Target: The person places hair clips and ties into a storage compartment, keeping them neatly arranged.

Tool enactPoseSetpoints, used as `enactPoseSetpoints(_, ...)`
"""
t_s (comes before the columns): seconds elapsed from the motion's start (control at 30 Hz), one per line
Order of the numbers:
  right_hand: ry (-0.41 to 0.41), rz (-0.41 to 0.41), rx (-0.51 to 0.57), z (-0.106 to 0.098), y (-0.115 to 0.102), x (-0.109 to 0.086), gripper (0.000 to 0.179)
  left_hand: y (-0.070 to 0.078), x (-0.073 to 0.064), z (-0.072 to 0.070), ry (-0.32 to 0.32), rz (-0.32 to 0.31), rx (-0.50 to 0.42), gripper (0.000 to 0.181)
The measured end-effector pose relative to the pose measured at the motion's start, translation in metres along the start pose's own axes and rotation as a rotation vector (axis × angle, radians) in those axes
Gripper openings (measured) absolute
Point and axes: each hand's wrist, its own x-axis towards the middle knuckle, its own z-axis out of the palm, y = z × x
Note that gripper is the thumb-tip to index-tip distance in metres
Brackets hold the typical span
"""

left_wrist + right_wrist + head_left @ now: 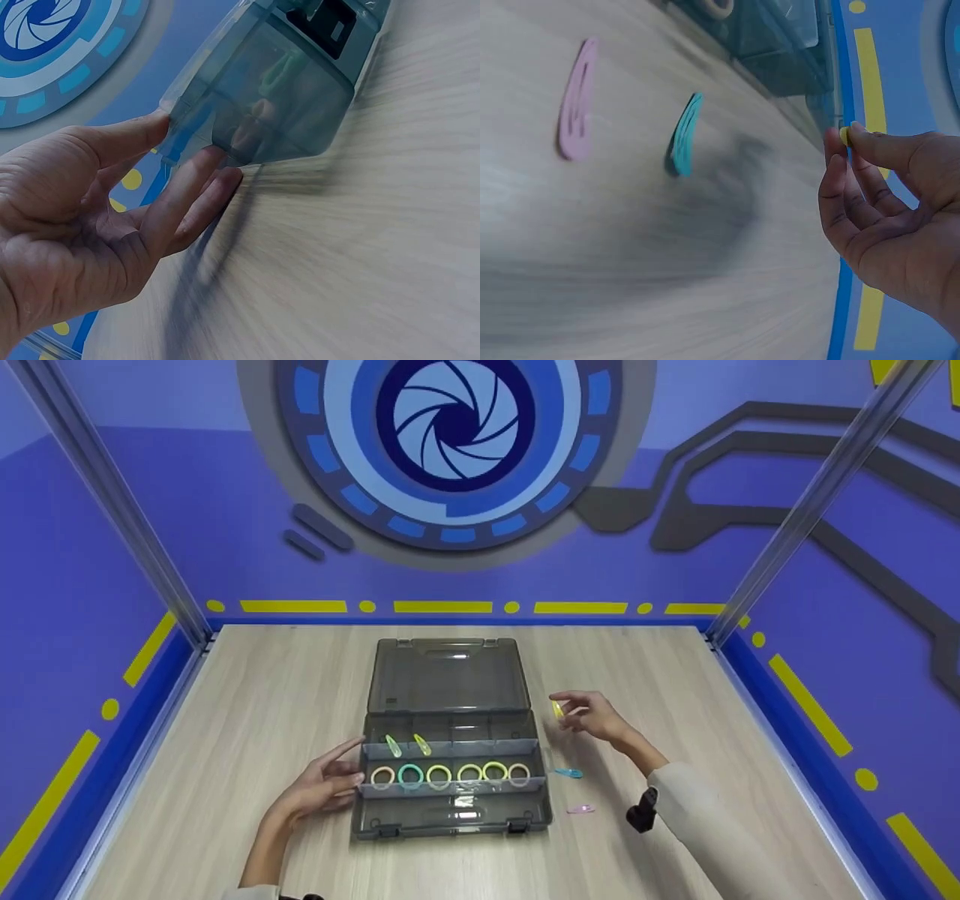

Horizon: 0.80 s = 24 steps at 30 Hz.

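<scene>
A smoky grey transparent organizer box (452, 829) lies with its lid (450, 675) folded back. Two hair clips, one pale green (393, 745) and one yellow (422, 745), rest in its back row. Several coloured hair ties (410, 776) stand in the middle row. Against the box's left side, my left hand (319, 786) rests with loosely extended fingers touching the wall. Right of the box, my right hand (594, 716) pinches a yellow hair clip (557, 709) between thumb and fingertip, above the table; in the right wrist view only its end (845, 136) shows.
On the table (262, 697), right of the box, lie a blue hair clip (570, 773) and, nearer, a pink hair clip (580, 809). Blue-purple panels (450, 577) and metal posts (810, 532) enclose the table's back and sides.
</scene>
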Motion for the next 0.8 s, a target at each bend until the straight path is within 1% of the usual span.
enactPoseSetpoints(0.1, -0.008, -0.009, 0.008, 0.006, -0.007, 0.005, 0.044, -0.001, -0.001, 0.001, 0.002, -0.010, -0.008, 0.076)
enactPoseSetpoints(0.33, -0.043, -0.022, 0.037, 0.021, -0.022, 0.020, 0.044, 0.001, 0.000, 0.000, -0.014, -0.004, -0.012, 0.075)
enactPoseSetpoints(0.53, -0.072, -0.067, 0.068, 0.038, -0.031, 0.033, 0.043, 0.002, 0.001, -0.001, 0.004, -0.029, 0.004, 0.076)
enactPoseSetpoints(0.8, -0.094, -0.070, 0.140, 0.061, -0.040, 0.045, 0.043, 0.002, 0.000, 0.000, 0.007, -0.026, 0.000, 0.075)
